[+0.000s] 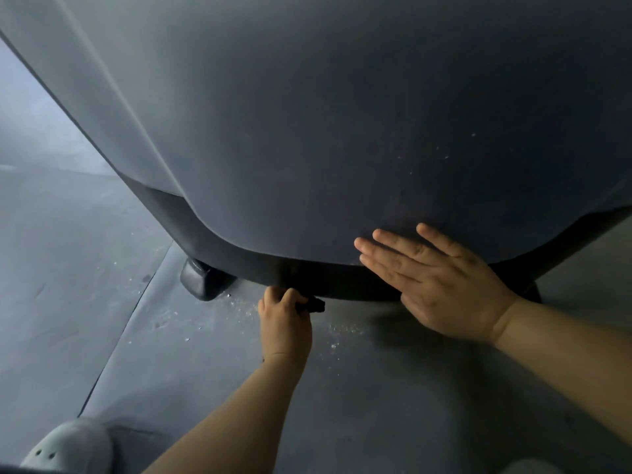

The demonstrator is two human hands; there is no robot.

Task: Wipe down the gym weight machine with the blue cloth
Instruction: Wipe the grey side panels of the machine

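One camera on the person's head, looking forward and down.
It sits very near the big grey machine (307, 114), whose side fills the top and middle of the view. Under it you see the dark floor (85, 285). Both arms reach in from the bottom edge, the left hand (285, 319) low in the middle and the right hand (434, 285) beside it. A shoe (71, 443) shows in the bottom left corner.

Our left hand (285, 323) and right hand (441, 289) are bare, forearms too. We wear a pale clog-style shoe (71, 446) with round vent holes, at the near-left edge of the floor (376, 405).
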